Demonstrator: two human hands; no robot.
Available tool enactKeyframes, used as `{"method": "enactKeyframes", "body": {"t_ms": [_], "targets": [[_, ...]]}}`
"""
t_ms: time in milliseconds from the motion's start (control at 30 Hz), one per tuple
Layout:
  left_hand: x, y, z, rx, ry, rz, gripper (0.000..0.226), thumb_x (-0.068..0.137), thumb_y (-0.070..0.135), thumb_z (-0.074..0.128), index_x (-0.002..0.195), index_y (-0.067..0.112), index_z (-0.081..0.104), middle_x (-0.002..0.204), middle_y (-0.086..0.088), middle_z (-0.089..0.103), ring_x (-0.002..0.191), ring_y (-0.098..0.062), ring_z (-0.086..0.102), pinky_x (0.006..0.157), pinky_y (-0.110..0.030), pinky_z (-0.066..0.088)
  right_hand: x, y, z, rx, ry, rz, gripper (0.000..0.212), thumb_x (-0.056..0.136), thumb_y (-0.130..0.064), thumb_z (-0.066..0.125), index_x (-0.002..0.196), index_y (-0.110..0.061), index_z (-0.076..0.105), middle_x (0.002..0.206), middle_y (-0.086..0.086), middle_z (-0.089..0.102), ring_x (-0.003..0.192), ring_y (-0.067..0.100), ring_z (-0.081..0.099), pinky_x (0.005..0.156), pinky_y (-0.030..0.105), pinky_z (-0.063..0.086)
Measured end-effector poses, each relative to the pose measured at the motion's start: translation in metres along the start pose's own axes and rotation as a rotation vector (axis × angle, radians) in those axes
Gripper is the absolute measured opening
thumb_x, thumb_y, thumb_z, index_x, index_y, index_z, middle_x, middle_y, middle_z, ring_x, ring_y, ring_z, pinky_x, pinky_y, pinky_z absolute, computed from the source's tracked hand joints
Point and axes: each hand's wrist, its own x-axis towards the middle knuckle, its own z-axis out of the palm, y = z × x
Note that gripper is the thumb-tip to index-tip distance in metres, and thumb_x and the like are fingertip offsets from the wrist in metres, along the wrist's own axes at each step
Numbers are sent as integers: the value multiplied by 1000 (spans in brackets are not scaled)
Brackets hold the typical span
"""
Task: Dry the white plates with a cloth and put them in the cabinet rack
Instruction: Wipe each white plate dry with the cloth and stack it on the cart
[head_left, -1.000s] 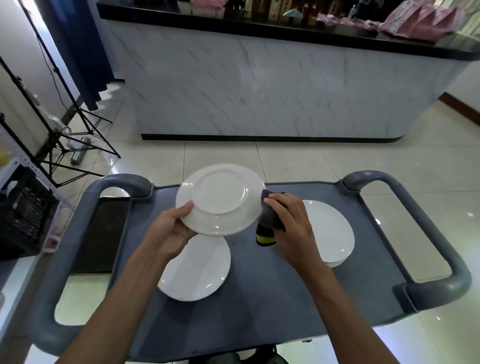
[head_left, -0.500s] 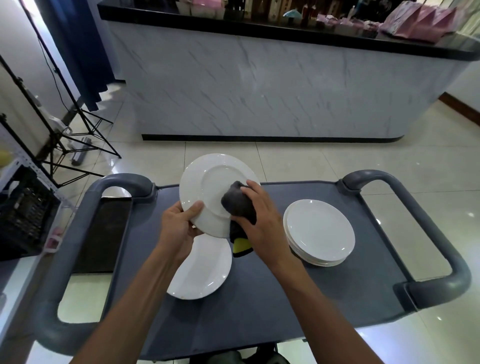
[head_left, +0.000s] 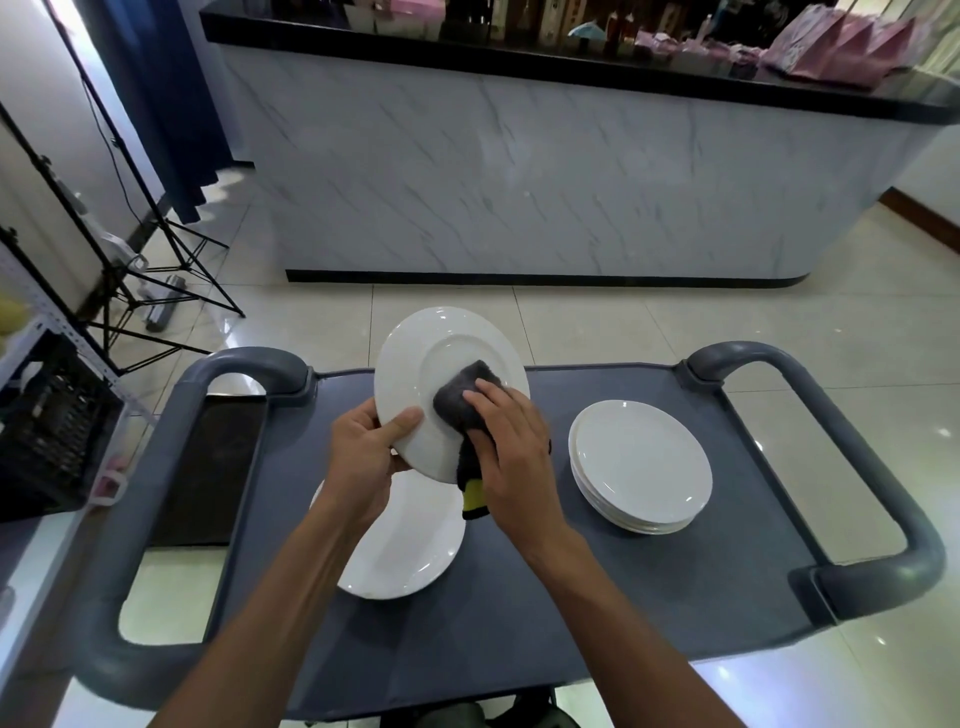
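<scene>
Plates sit nearest you on the grey cart top: a single plate lies flat at the near left, partly under your left forearm, and a stack of plates rests to the right, well apart from it. Above the single plate you hold a tilted plate off the cart, its face turned toward you. Your left hand grips its lower left rim, thumb laid across the front and fingers curled behind. Your right hand presses a dark grey cloth against the plate's centre, fingers curled over the cloth; a yellow-edged corner of the cloth hangs below the plate's lower rim. Grey looped handles close off the cart at either side. Beyond the cart lies glossy tiled floor, then a marble-fronted counter with a black top carrying pink packages. A black tripod stands at the far left.
</scene>
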Motion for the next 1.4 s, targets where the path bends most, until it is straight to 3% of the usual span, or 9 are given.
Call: {"method": "enactKeyframes", "body": {"t_ms": [133,433,600,767,900,1133,1300,1400], "targets": [[-2,-1,3,77,-80,23,15,91,4,65,104,8,72,97,-10,77,85,-25,73,62,-37,59,15,-6,-5,32,16,17,38,98,-8,56,136,-12,59,143,3,54,135,25,45,112,44,35],[-8,5,9,182,-196,81,17,90,7,67,100,18,75,94,-10,77,84,-29,74,62,-33,58,45,-22,-15,11,-81,-126,37,98,-9,54,134,-12,60,143,5,56,134,30,45,108,53,36],[-5,15,3,207,-232,109,19,89,8,68,102,19,76,96,-12,76,85,-29,73,63,-34,59,60,-26,-17,-45,-118,-133,38,99,-12,53,136,-17,59,143,2,54,133,28,44,108,48,35],[-3,20,3,169,-195,135,21,84,3,72,93,20,79,89,-9,76,77,-23,71,60,-34,57,81,-25,-19,-5,-26,-20,37,98,-13,52,135,-18,58,140,-1,56,129,25,46,103,46,37],[-2,25,2,124,-158,142,18,76,12,73,93,16,77,88,-7,76,76,-21,69,58,-34,56,95,-11,-23,70,10,102,37,98,-12,52,134,-20,58,136,-4,58,124,23,48,104,43,38],[1,31,0,71,-75,135,15,88,-2,65,96,7,72,87,-5,76,77,-21,69,62,-38,59,101,11,-24,166,-9,180,36,99,-11,53,134,-15,58,133,1,61,122,28,53,105,45,41],[3,34,-2,-13,-32,93,13,88,-1,63,94,7,71,88,-7,74,79,-24,67,72,-51,57,93,19,-29,258,14,267,36,98,-11,52,133,-19,57,129,-5,62,120,15,54,107,36,42],[6,38,-3,-116,1,93,16,85,1,64,98,7,71,90,-7,75,81,-21,68,68,-42,59,86,21,-29,297,29,290,36,97,-9,53,132,-18,59,127,-6,63,117,10,56,105,32,44]]}}
